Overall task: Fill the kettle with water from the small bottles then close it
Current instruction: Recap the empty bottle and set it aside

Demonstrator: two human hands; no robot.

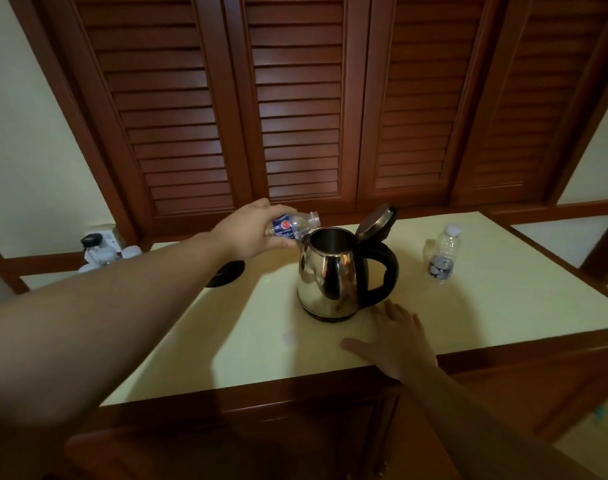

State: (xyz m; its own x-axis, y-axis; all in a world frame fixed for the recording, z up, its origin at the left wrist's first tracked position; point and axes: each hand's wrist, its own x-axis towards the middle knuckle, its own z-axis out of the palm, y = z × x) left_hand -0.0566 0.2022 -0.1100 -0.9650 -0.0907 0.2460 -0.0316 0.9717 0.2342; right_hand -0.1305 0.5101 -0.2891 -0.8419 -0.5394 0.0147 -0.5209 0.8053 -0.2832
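L hand tips bottle beside open kettle; R hand flat.

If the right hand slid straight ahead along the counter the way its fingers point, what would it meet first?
Most likely the kettle. The right hand lies flat on the counter, fingers aimed up and slightly left at the kettle's base and black handle. Depth is hard to judge, but nothing shows between them.

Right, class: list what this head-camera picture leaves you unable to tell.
- Water level in the kettle: head view, its dark inside hides it.
- Water left in the tilted bottle: the left hand covers much of it.
- Label on the capped bottle: too small.
- Things by the socket: blurred, partly behind the forearm.
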